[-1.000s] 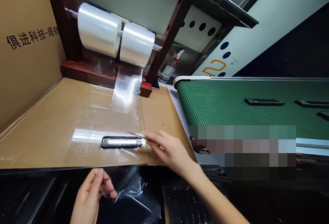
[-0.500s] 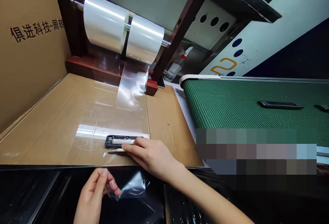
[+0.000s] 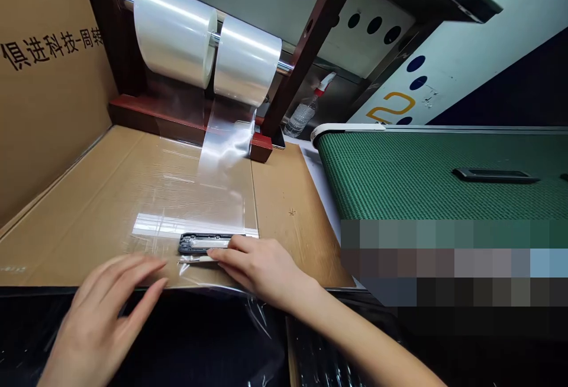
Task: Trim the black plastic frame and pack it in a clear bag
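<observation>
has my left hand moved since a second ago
Yes. The left hand has let go of the crumpled clear film below the brown cardboard work surface and moved up and forward, fingers now flat over its near edge.

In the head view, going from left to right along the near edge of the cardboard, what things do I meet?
Left hand → black frame part under clear film → right hand → green conveyor belt.
</observation>
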The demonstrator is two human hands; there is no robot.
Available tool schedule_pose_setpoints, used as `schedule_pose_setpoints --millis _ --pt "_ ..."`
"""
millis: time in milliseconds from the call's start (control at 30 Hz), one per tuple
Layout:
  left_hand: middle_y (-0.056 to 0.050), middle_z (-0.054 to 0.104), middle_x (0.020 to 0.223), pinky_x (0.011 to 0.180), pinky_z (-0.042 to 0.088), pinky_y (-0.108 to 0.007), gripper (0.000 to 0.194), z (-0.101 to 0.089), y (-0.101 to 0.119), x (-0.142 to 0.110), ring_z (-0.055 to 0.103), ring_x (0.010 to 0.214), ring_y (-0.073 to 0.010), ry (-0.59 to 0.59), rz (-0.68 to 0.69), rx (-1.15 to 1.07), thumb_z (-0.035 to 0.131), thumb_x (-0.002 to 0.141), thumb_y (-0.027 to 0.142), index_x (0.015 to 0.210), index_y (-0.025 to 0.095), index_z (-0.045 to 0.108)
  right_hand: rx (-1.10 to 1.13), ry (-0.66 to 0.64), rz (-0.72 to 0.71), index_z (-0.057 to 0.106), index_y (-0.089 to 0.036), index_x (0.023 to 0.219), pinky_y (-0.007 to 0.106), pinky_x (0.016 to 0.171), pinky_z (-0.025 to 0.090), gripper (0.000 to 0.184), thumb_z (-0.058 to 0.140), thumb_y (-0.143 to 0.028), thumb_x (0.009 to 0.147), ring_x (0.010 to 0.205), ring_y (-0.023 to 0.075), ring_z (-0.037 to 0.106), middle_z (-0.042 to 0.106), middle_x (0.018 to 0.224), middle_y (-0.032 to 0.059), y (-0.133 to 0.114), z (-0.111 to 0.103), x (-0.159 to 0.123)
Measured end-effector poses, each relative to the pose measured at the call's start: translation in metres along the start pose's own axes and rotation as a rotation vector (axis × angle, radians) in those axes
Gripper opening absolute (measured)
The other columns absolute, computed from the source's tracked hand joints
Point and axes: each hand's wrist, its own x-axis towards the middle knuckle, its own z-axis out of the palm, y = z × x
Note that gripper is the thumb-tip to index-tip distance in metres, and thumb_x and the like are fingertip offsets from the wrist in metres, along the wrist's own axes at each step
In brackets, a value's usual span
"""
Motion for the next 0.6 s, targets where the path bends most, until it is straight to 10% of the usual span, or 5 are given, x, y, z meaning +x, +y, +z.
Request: schedule_pose_setpoints --millis 133,600 --pt "-0.002 0.063 0.101 0.085 0.039 -0.042 0.03 -0.009 -0.013 0.035 0.055 0.096 -0.0256 -0.158 0.198 0.109 0.054 0.087 0.05 0.11 0.031 0.06 0.002 -0.003 -0.009 0.064 -0.027 0.113 0.023 0.049 0.033 0.025 0.044 -0.031 0.1 0.064 0.0122 0.054 0.06 0.077 -0.0018 0.001 0.0 0.001" --pt "-0.004 0.057 0.102 0.083 0.042 -0.048 0.034 -0.002 -0.015 0.036 0.052 0.097 -0.028 -0.23 0.1 0.148 0.059 0.083 0.052 0.111 0.032 0.057 0.005 -0.075 -0.043 0.062 -0.024 0.115 0.025 0.049 0.033 0.024 0.044 -0.029 0.099 0.066 0.0127 0.054 0.062 0.081 -0.0004 0.003 -0.007 0.005"
